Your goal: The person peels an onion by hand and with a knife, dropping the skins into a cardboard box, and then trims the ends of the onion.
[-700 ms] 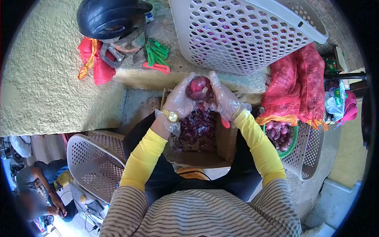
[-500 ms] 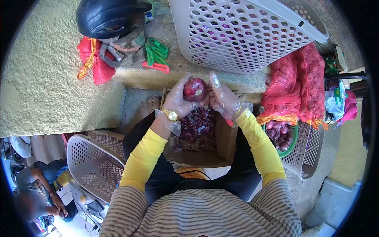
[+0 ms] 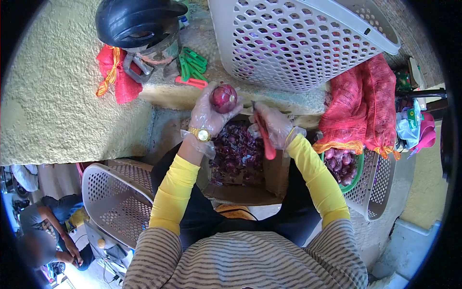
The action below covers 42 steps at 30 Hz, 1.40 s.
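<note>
A red onion (image 3: 224, 98) rests in my left hand (image 3: 208, 113), whose gloved fingers curl round it. To its right, my right hand (image 3: 273, 126), in a clear plastic glove too, grips a knife (image 3: 265, 133) with a red handle; the short blade points up and away from me. The two hands are apart. Beneath them, between my legs, a cardboard box (image 3: 240, 193) holds a heap of purple onion skins (image 3: 236, 153).
A large grey perforated basket (image 3: 288, 45) stands ahead, with red mesh sacks (image 3: 341, 103) beside it. A green basket of small onions (image 3: 340, 166) is on my right. Another basket (image 3: 115, 202) lies left. A black helmet (image 3: 137, 21) and green clips (image 3: 193, 62) sit on the ledge. A person (image 3: 55, 226) sits far left.
My left hand has drawn the onion left and turned it. The right hand has moved away from the onion, and the knife's handle and blade now show clearly.
</note>
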Tool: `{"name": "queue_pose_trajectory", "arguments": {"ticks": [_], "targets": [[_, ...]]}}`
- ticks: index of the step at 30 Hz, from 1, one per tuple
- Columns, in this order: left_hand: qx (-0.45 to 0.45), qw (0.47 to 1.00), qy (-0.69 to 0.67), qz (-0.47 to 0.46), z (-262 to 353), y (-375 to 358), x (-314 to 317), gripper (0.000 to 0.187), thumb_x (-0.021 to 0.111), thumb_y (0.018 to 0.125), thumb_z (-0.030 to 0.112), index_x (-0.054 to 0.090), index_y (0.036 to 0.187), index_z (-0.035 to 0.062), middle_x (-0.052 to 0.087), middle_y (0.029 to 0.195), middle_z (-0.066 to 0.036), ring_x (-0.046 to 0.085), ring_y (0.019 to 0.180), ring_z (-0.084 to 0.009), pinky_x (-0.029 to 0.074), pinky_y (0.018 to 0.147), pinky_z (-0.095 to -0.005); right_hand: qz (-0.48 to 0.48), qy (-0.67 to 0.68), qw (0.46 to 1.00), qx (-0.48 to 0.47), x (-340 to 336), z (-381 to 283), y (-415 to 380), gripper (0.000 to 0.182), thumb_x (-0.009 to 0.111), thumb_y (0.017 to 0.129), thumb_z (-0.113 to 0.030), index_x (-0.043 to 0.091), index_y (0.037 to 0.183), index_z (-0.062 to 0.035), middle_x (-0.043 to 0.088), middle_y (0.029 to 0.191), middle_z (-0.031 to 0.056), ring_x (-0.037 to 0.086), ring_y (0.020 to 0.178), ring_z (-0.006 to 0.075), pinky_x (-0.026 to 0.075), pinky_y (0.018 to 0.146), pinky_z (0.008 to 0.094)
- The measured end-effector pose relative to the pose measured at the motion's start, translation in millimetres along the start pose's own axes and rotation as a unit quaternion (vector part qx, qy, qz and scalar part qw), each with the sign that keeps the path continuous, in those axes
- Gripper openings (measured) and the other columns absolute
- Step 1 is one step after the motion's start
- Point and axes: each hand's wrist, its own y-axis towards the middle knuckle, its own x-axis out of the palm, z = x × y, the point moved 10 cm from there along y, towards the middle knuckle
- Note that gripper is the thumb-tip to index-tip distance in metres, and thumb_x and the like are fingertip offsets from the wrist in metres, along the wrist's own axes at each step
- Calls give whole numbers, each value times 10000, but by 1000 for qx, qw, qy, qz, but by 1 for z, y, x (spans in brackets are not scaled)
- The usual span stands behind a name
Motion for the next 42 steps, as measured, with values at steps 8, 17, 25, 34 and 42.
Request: {"name": "queue_pose_trajectory", "arguments": {"ticks": [8, 17, 25, 34, 42], "targets": [[59, 998, 10, -14, 25, -7, 8, 507, 679, 964, 323, 455, 1325, 46, 528, 1321, -204, 555, 1223, -430, 479, 1040, -633, -202, 177, 955, -123, 40, -31, -11, 180, 513, 1064, -171, 503, 1213, -70, 575, 1027, 41, 587, 902, 128, 535, 817, 287], [-15, 999, 18, -24, 8, -1, 4, 478, 662, 980, 345, 483, 1311, 50, 579, 1262, -186, 588, 1179, -378, 524, 997, -594, -86, -1, 991, -102, 27, -44, -28, 439, 637, 987, -450, 567, 1154, -51, 571, 889, 8, 571, 760, 110, 486, 606, 292], [-36, 987, 119, -102, -13, -2, 23, 437, 627, 995, 421, 549, 1230, 62, 645, 1106, -127, 659, 949, -257, 593, 830, -405, 71, -443, 796, -406, 39, -102, -74, 560, 786, 817, -549, 665, 900, -9, 637, 718, 159, 631, 657, 334, 498, 626, 434], [-94, 979, 124, -128, -34, 0, 17, 434, 572, 1028, 425, 575, 1207, 29, 676, 1099, -140, 684, 921, -245, 613, 778, -400, 120, -493, 763, -402, 40, -106, -76, 538, 768, 819, -567, 696, 928, -46, 694, 751, 159, 688, 699, 363, 533, 651, 455], [-110, 976, 117, -151, -39, -2, 19, 455, 561, 1036, 418, 546, 1250, 17, 645, 1176, -164, 669, 1025, -288, 594, 893, -455, 105, -503, 751, -415, 41, -101, -67, 510, 725, 858, -561, 712, 894, -52, 707, 750, 158, 698, 713, 368, 548, 679, 467]]}}
